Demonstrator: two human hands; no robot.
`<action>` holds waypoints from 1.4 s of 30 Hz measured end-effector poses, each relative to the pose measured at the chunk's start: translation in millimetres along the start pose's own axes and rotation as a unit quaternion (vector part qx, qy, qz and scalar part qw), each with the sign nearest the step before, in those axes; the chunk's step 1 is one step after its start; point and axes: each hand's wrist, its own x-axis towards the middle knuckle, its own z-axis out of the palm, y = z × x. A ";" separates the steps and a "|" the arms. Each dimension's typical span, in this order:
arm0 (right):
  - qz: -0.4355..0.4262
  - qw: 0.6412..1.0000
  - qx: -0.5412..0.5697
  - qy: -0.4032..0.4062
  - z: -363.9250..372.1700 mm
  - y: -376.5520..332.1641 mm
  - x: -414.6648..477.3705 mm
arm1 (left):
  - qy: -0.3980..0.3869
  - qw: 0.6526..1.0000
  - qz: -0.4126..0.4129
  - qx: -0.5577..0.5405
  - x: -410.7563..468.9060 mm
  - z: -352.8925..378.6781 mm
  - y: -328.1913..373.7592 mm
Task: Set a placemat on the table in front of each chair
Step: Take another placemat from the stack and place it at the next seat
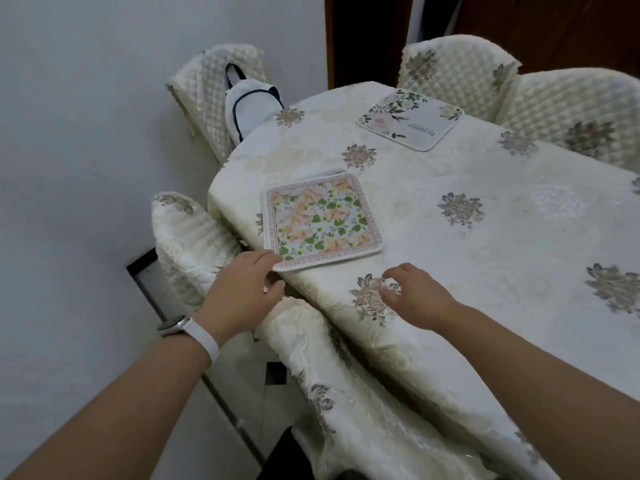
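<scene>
Reaching across the near edge of the table (pixel 485 271), the left hand (pixel 242 289) lays its fingers (pixel 268 259) close together on the near-left corner of the orange-flowered placemat (pixel 323 221). The thumb sits apart, below the edge, so nothing is pinched yet. The right hand (pixel 412 296) rests on the cloth just right of that mat, fingers loosely curled and holding nothing I can see. The left hand is therefore the nearer one, and the mat lies ahead and slightly right of its fingertips. The mat is nearly square, turned a little, and it tops a thin stack whose lower edges show at its far side. It lies in front of the covered chair (pixel 180 237) at the left. Farther off, a white floral placemat (pixel 410 121) already lies before a quilted chair (pixel 450 64). My guess is that the next step is lifting this top mat by its corner.
</scene>
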 end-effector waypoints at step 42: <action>0.303 0.891 0.317 0.117 24.4 -26.9 217.5 | -0.078 0.748 -0.388 -0.533 197.5 113.9 -116.5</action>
